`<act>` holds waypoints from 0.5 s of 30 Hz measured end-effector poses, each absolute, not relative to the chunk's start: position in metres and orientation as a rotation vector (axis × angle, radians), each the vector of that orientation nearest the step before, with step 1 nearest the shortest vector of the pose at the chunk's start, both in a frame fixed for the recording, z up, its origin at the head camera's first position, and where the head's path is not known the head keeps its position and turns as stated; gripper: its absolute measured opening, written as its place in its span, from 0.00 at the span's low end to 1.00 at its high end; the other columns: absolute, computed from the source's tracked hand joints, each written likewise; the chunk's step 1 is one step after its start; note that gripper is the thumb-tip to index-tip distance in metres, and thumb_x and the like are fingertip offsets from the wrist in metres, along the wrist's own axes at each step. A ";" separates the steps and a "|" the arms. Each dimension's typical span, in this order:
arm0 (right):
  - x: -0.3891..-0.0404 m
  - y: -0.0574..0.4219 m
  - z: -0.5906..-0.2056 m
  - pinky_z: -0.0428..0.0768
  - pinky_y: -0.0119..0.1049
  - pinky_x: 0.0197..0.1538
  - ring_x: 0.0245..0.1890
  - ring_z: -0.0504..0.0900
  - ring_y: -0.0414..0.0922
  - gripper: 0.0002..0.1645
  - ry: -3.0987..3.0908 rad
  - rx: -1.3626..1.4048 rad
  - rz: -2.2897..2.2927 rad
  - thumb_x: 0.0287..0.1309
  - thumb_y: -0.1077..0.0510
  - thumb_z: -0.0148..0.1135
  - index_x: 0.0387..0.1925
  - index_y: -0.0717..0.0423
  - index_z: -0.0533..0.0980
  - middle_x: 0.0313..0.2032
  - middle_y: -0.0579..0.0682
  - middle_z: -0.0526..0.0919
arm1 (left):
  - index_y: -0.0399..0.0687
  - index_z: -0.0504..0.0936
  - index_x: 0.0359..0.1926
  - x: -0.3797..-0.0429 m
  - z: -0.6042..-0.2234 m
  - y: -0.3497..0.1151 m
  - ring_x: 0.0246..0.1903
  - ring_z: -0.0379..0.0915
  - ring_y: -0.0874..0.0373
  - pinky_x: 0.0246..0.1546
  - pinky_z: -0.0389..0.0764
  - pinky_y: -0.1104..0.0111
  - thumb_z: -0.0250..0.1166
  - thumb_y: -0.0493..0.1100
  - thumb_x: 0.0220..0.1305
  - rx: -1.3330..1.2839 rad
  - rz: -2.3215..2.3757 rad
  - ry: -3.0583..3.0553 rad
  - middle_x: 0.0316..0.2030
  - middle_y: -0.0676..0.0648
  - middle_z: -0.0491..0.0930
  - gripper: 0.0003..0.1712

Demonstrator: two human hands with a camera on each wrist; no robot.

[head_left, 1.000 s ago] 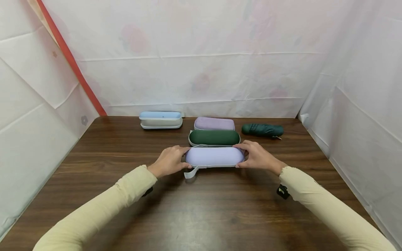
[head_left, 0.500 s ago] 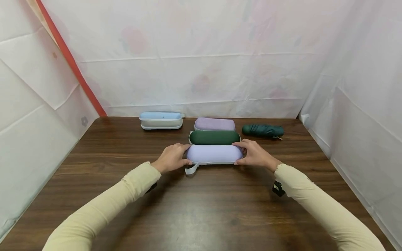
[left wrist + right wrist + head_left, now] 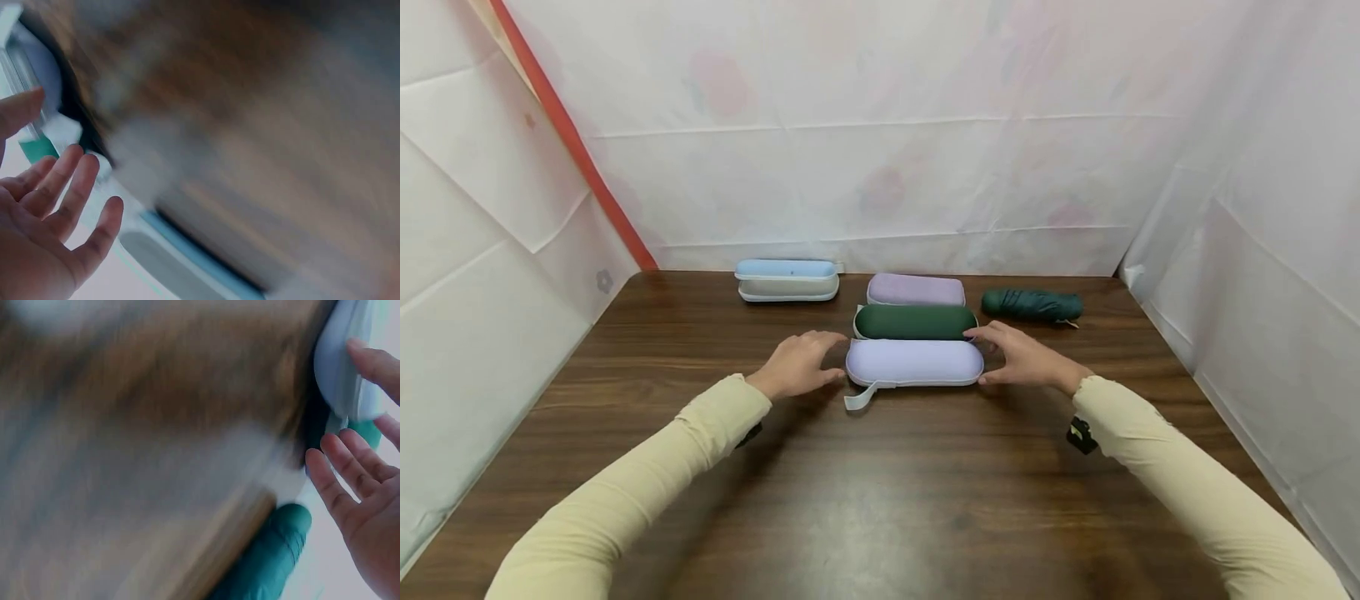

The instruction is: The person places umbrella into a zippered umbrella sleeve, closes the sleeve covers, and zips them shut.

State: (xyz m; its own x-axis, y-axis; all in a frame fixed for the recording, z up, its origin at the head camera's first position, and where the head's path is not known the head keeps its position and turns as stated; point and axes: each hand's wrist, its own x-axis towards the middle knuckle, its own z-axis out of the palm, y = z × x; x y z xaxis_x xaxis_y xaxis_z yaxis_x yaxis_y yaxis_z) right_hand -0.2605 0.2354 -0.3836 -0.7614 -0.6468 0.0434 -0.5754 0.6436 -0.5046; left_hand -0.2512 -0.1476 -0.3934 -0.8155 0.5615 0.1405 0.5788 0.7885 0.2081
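Observation:
A lavender zippered case (image 3: pixel 915 362) with a pale strap lies on the table in the head view, right in front of a dark green case (image 3: pixel 916 322). Beside its left end is my left hand (image 3: pixel 799 364), fingers spread and apart from the case; the left wrist view shows the palm and loose fingers with nothing in them. At the other end my right hand (image 3: pixel 1021 355) has thumb and fingers parted around the corner, and the right wrist view shows relaxed fingers (image 3: pixel 350 465) near the case end, holding nothing.
A purple case (image 3: pixel 916 289) sits behind the green one. To the left stands a partly open light blue case (image 3: pixel 787 281); to the right lies a folded dark green umbrella (image 3: pixel 1032 305). White sheeting (image 3: pixel 880 192) walls the table's back and sides.
The lavender case has been pushed back against the green case. Both hands have let go of it and moved slightly outward from its ends.

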 end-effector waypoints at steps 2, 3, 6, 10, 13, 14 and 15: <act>-0.264 0.244 -0.378 0.71 0.54 0.52 0.52 0.72 0.58 0.38 2.750 -1.006 -0.693 0.50 0.62 0.71 0.63 0.63 0.67 0.53 0.63 0.69 | 0.34 0.73 0.58 -0.258 -0.390 -0.159 0.48 0.75 0.46 0.45 0.76 0.53 0.68 0.45 0.58 -0.913 -0.339 -2.897 0.48 0.39 0.79 0.30; -0.267 0.248 -0.376 0.70 0.55 0.53 0.54 0.70 0.60 0.37 2.776 -1.005 -0.648 0.51 0.63 0.71 0.62 0.64 0.68 0.54 0.64 0.68 | 0.34 0.73 0.57 -0.262 -0.388 -0.165 0.47 0.76 0.45 0.44 0.76 0.52 0.68 0.43 0.59 -0.897 -0.332 -2.897 0.47 0.39 0.79 0.28; -0.275 0.261 -0.370 0.68 0.57 0.54 0.57 0.66 0.62 0.33 2.863 -0.971 -0.517 0.52 0.65 0.69 0.60 0.65 0.69 0.55 0.65 0.67 | 0.33 0.73 0.57 -0.277 -0.380 -0.182 0.46 0.75 0.44 0.43 0.76 0.52 0.66 0.40 0.60 -0.832 -0.319 -2.913 0.46 0.38 0.79 0.26; -0.285 0.279 -0.364 0.66 0.58 0.56 0.59 0.60 0.64 0.34 2.961 -0.875 -0.373 0.54 0.64 0.68 0.62 0.66 0.68 0.58 0.67 0.65 | 0.32 0.63 0.65 -0.300 -0.371 -0.202 0.52 0.70 0.40 0.46 0.73 0.49 0.62 0.38 0.63 -0.721 -0.328 -2.976 0.52 0.35 0.75 0.32; -0.292 0.290 -0.362 0.63 0.61 0.57 0.60 0.58 0.65 0.35 3.002 -0.783 -0.302 0.55 0.63 0.67 0.63 0.67 0.65 0.59 0.68 0.64 | 0.32 0.53 0.70 -0.318 -0.366 -0.212 0.59 0.62 0.37 0.50 0.69 0.46 0.60 0.37 0.65 -0.641 -0.302 -3.003 0.58 0.32 0.69 0.38; -0.294 0.293 -0.362 0.62 0.62 0.57 0.61 0.57 0.66 0.36 3.009 -0.752 -0.278 0.56 0.63 0.66 0.64 0.67 0.64 0.59 0.69 0.63 | 0.32 0.51 0.70 -0.323 -0.364 -0.215 0.61 0.59 0.36 0.52 0.67 0.45 0.60 0.37 0.65 -0.621 -0.285 -3.004 0.60 0.31 0.66 0.39; -0.296 0.296 -0.362 0.61 0.63 0.57 0.61 0.57 0.67 0.36 3.011 -0.719 -0.253 0.56 0.62 0.66 0.64 0.67 0.63 0.60 0.69 0.62 | 0.32 0.50 0.71 -0.327 -0.363 -0.217 0.63 0.55 0.36 0.54 0.64 0.43 0.59 0.38 0.65 -0.601 -0.266 -3.007 0.62 0.31 0.64 0.39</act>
